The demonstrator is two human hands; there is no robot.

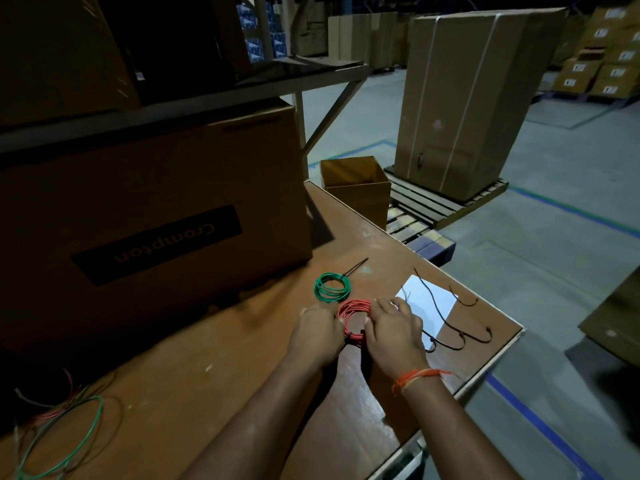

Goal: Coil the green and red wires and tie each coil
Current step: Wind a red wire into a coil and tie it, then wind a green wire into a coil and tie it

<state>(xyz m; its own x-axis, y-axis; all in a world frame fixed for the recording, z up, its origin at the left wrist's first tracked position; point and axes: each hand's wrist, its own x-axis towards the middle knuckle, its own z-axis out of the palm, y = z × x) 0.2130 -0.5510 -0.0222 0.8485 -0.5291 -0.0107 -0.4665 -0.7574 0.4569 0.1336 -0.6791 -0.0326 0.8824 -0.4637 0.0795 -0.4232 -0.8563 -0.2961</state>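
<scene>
I have the red coil (353, 318) between both hands above the brown bench (207, 393). My left hand (320, 336) has its grip closed round the coil at nine o'clock; my right hand (394, 332) pinches it at three o'clock, fingers curled over the strands. A dark tie (355, 337) crosses the coil at six o'clock. The green coil (332, 287), already bound with a black tie (356, 266), lies on the bench just beyond, at eleven o'clock from the red one. Loose black ties (453, 332) lie at two o'clock across a white sheet (433, 299).
</scene>
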